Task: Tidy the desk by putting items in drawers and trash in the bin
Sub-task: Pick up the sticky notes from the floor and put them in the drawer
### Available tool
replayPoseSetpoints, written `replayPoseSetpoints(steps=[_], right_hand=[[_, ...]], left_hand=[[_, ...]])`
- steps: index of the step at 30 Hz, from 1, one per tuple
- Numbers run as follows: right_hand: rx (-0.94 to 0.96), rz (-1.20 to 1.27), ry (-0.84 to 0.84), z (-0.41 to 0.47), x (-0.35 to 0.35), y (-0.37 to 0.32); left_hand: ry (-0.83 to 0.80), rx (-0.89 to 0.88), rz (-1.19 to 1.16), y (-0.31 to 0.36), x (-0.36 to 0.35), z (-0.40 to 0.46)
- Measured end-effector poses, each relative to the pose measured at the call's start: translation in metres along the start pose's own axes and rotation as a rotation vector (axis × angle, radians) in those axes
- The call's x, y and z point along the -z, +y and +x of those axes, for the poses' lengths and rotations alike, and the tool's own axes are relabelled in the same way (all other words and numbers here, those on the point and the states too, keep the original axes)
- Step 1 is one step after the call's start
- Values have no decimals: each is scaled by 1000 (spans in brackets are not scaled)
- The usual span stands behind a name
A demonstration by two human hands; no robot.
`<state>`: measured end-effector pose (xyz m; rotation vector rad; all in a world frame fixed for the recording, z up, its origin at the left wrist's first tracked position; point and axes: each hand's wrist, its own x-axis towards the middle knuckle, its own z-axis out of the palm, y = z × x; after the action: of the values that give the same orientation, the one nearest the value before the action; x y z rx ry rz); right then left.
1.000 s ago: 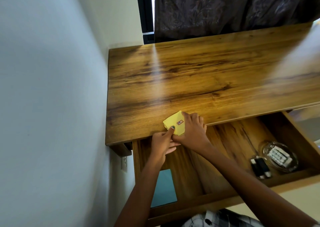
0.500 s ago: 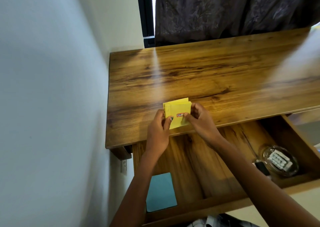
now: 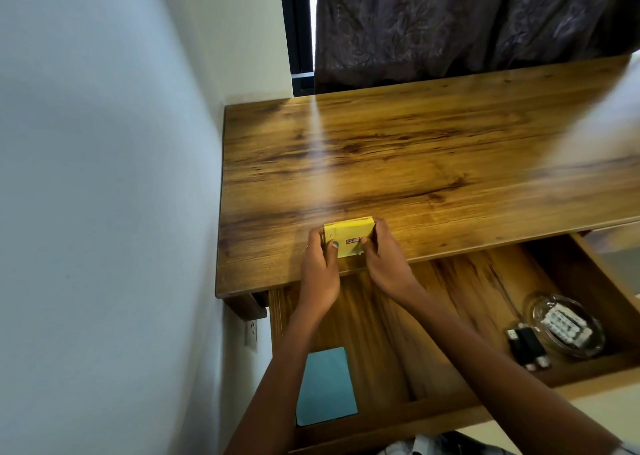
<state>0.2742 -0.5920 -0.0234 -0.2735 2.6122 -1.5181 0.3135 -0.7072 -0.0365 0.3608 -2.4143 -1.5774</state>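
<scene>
A small stack of yellow sticky notes (image 3: 349,234) with a tiny red label stands near the front edge of the wooden desk (image 3: 415,163). My left hand (image 3: 320,264) grips its left side, thumb on the front face. My right hand (image 3: 384,257) grips the right side, fingers curled behind it. Below the hands the wide wooden drawer (image 3: 433,416) is pulled open.
In the drawer lie a teal notepad (image 3: 325,387) at the front left, two black lighters (image 3: 526,347) and a glass ashtray (image 3: 564,326) holding a white object at the right. A white wall bounds the left; a dark curtain (image 3: 450,21) hangs behind the desk.
The yellow notes were lifted from lying on the desk edge and squared up between both hands, moving slightly farther onto the desk. The drawer contents stayed put.
</scene>
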Motion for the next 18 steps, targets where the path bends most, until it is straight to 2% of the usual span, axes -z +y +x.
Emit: replayPoseSetpoints(steps=[5, 8, 13, 18], right_hand=[[-44, -32, -2, 0, 5, 1], [-117, 65, -77, -3, 12, 2], [-238, 245, -318, -18, 32, 2], [-436, 199, -609, -30, 32, 10]], left_hand=[[-36, 11, 37, 3, 13, 0], [-154, 89, 47, 7, 29, 0], [-429, 250, 134, 15, 59, -2], [-724, 401, 353, 20, 65, -8]])
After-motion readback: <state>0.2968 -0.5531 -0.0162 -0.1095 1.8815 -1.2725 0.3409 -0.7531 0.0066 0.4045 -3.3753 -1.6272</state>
